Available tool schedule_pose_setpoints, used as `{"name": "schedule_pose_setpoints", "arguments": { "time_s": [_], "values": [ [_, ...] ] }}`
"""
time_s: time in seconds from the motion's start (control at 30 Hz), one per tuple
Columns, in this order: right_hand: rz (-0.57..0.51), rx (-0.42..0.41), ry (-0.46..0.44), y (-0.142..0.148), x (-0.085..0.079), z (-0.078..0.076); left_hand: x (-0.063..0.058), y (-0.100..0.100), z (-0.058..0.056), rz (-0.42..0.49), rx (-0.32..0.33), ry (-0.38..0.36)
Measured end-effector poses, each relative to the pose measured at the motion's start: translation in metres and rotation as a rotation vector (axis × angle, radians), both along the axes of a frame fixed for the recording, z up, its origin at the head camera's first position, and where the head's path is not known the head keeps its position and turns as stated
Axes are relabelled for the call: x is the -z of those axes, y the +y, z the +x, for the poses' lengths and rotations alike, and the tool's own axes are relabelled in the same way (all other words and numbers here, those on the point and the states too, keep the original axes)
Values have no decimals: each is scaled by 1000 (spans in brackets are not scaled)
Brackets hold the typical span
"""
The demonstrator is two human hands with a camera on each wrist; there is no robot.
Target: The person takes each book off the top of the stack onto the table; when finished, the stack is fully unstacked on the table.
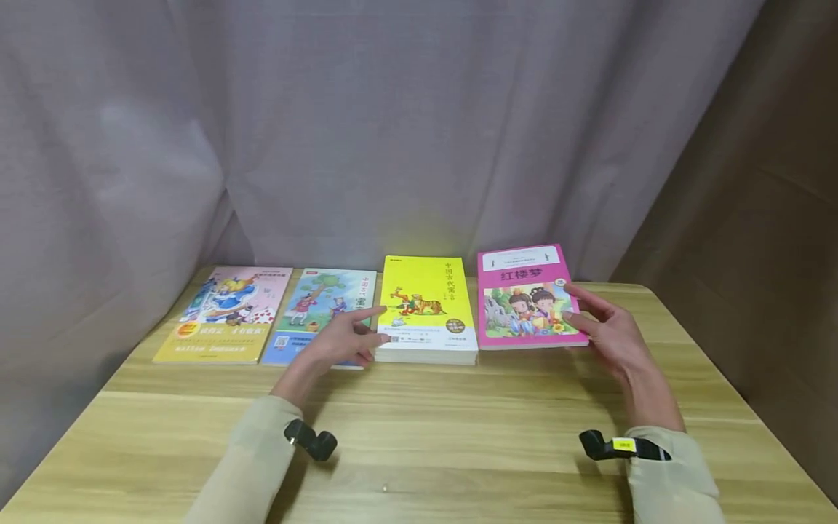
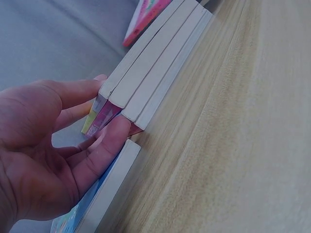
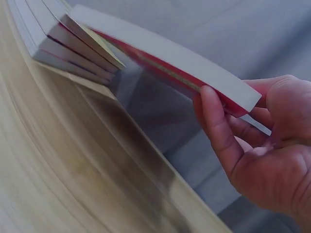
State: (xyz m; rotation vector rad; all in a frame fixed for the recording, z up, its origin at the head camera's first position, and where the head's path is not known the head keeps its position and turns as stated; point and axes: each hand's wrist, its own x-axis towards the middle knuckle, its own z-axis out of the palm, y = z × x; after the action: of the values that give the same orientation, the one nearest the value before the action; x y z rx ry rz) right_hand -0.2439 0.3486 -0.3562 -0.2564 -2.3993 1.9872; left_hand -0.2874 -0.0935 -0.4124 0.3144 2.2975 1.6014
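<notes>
My right hand [image 1: 615,331] pinches a pink book [image 1: 527,306] by its right edge, thumb above and fingers underneath. In the right wrist view the book's page block [image 3: 170,53] tilts up, raised above the table. My left hand [image 1: 340,342] rests its fingers and thumb against the left side of a stack of several books, whose top is a yellow book [image 1: 425,298]. The left wrist view shows the stack's page edges [image 2: 150,63], with the thumb at the top corner and a finger low on the side. Just left of the stack, a blue book [image 1: 327,298] lies partly under that hand.
At the far left a pink and yellow book [image 1: 219,320] lies flat on the wooden table [image 1: 445,429]. A grey curtain [image 1: 393,131] hangs right behind the table's back edge. Dark straps with small devices [image 1: 310,440] sit on both wrists.
</notes>
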Motion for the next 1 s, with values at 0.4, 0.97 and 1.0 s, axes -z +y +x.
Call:
{"name": "schedule_pose_setpoints", "arguments": {
  "time_s": [0.4, 0.97, 1.0],
  "values": [
    [99, -62, -74, 6, 26, -9, 2, -3, 0, 7, -5, 1],
    [356, -39, -103, 2, 44, -23, 3, 2, 0, -2, -22, -5],
    [362, -38, -104, 2, 44, -24, 3, 2, 0, -3, -22, -3]
  ]
}}
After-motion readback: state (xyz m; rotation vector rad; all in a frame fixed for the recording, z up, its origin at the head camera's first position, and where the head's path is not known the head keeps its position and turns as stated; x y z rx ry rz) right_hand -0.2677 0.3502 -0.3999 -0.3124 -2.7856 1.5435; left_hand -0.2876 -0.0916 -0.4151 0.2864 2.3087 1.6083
